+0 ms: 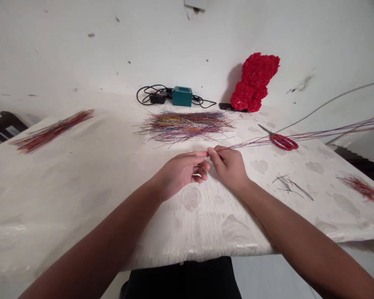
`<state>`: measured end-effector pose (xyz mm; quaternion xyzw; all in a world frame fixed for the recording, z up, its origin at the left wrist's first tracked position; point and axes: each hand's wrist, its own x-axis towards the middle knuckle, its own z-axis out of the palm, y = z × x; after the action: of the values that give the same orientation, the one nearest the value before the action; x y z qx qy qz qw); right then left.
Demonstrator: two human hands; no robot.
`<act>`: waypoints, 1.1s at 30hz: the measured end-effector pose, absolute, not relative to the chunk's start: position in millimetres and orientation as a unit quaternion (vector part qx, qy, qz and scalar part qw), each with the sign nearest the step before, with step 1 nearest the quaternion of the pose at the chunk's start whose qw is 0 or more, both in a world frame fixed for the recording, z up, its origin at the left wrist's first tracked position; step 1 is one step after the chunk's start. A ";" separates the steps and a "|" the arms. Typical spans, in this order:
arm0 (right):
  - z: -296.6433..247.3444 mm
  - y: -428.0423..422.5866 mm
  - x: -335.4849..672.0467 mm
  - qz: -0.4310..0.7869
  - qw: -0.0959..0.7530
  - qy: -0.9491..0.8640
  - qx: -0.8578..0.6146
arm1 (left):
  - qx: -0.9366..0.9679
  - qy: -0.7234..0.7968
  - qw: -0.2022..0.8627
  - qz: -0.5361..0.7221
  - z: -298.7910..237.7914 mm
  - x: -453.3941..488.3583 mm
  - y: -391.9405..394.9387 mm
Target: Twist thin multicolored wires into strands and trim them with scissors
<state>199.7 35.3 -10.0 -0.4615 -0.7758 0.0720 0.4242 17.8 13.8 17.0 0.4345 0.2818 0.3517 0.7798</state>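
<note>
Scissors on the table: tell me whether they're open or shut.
Shut: the scissors show a single narrow blade line running out from their red handles, not two spread blades.

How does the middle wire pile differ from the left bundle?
The middle wire pile is loose and splayed; the left wire bundle is narrower and tighter. The middle pile mixes many colours; the left bundle looks mostly reddish. The middle pile lies straight across the view; the left bundle slants. Both are thin wires on the white tablecloth.
</note>
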 end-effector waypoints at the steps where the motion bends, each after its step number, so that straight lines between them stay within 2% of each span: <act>1: -10.3 35.4 199.9 0.074 0.426 -0.775 -0.461 | 0.433 0.284 0.777 0.357 16.4 17.7 14.2; 33: -11.4 34.0 198.6 0.062 0.445 -0.773 -0.448 | 0.390 0.254 0.805 0.368 25.9 18.8 10.7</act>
<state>198.6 34.0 -11.4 -0.4479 -0.7730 0.0622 0.4450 18.8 10.7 25.9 0.3900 0.2537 0.3675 0.8053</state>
